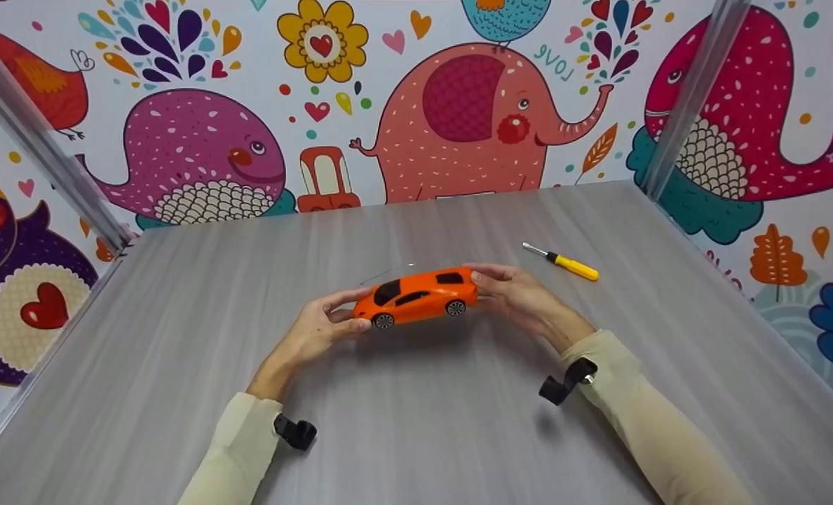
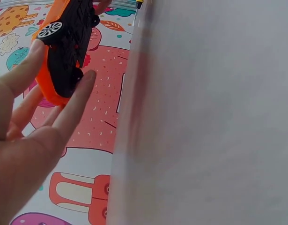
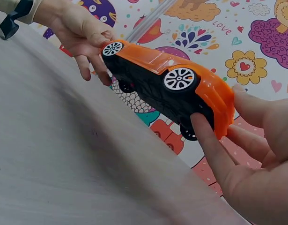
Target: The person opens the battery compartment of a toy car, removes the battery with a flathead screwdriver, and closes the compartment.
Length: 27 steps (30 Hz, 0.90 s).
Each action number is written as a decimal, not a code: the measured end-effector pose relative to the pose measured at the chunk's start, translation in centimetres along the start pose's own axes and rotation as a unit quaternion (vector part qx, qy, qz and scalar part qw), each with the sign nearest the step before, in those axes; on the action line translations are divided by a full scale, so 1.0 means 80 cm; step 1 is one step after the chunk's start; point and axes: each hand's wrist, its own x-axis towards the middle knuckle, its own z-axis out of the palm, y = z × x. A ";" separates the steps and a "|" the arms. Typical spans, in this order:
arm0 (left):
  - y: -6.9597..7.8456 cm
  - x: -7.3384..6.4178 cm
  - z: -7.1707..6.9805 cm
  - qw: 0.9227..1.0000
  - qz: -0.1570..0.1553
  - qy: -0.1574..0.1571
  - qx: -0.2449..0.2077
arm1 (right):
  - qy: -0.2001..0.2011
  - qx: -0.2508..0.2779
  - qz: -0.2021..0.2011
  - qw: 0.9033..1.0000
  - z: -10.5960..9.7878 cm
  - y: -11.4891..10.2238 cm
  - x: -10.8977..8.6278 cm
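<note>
An orange toy car (image 1: 416, 297) with dark windows is held up off the table between both hands, its shadow lying below it. My left hand (image 1: 318, 327) grips the front end, thumb by the front wheel. At the rear end my right hand (image 1: 518, 298) pinches the car, with a finger against the black underside in the right wrist view. That underside and the spoked wheels (image 3: 180, 79) show in both wrist views. To the right of my right hand a screwdriver (image 1: 564, 261) with a yellow handle lies on the table.
The grey wood-grain table (image 1: 416, 435) spreads under both arms. Cartoon-printed panels (image 1: 458, 126) stand behind and at the sides, with metal posts (image 1: 693, 98) at the corners. A thin wire-like piece (image 1: 386, 273) lies behind the car. Each sleeve carries a black wrist mount (image 1: 295, 431).
</note>
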 end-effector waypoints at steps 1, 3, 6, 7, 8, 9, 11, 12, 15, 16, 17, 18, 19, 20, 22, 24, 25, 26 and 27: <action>0.000 0.000 0.000 1.000 0.005 0.000 -0.001 | 0.000 -0.002 -0.004 1.000 0.000 0.000 0.000; 0.000 0.001 0.000 1.000 0.012 -0.001 -0.003 | -0.002 -0.008 -0.014 1.000 0.001 0.000 -0.001; -0.001 0.002 -0.001 1.000 0.019 -0.004 -0.001 | 0.000 -0.015 -0.027 1.000 0.002 0.001 -0.002; -0.001 0.002 -0.001 1.000 0.019 -0.004 -0.002 | 0.001 -0.017 -0.031 0.999 0.002 0.001 -0.002; -0.001 0.003 -0.001 1.000 0.020 -0.007 -0.008 | 0.001 -0.021 -0.038 0.999 0.002 0.001 -0.002; -0.001 0.003 -0.001 1.000 0.020 -0.010 -0.013 | 0.000 -0.026 -0.046 0.999 0.002 0.002 -0.003; -0.001 0.004 0.000 1.000 0.019 -0.013 -0.022 | -0.004 -0.037 -0.062 0.997 0.002 0.003 -0.003; -0.002 0.004 0.000 0.999 0.017 -0.013 -0.026 | -0.006 -0.042 -0.070 0.997 0.002 0.003 -0.003; -0.003 0.004 0.002 1.000 0.011 -0.009 -0.028 | -0.017 -0.057 -0.092 0.994 0.001 0.005 -0.003; -0.004 0.004 0.002 1.000 0.008 -0.007 -0.024 | -0.019 -0.062 -0.098 0.993 0.000 0.006 -0.003; -0.004 0.005 0.003 1.000 0.007 -0.005 -0.022 | -0.020 -0.069 -0.103 0.992 0.000 0.006 -0.003; -0.005 0.005 0.003 1.000 0.006 -0.003 -0.019 | -0.022 -0.075 -0.110 0.991 -0.001 0.006 -0.003; -0.006 0.005 0.003 1.000 0.007 -0.003 -0.017 | -0.023 -0.083 -0.117 0.989 -0.001 0.007 -0.003; -0.007 0.005 0.004 1.000 0.007 -0.003 -0.015 | -0.022 -0.093 -0.124 0.988 -0.002 0.007 -0.003; -0.008 0.006 0.004 1.000 0.007 -0.001 -0.011 | -0.023 -0.114 -0.139 0.983 -0.002 0.007 -0.003; -0.008 0.006 0.005 1.000 0.008 0.000 -0.010 | -0.022 -0.131 -0.153 0.979 -0.002 0.007 -0.003; -0.008 0.007 0.005 1.000 0.007 0.001 -0.012 | -0.019 -0.141 -0.158 0.977 -0.002 0.006 -0.003; -0.007 0.007 0.006 1.000 0.003 0.003 -0.016 | -0.014 -0.152 -0.162 0.975 -0.002 0.005 -0.004; -0.007 0.007 0.007 1.000 0.000 0.006 -0.021 | -0.007 -0.166 -0.167 0.972 -0.001 0.005 -0.004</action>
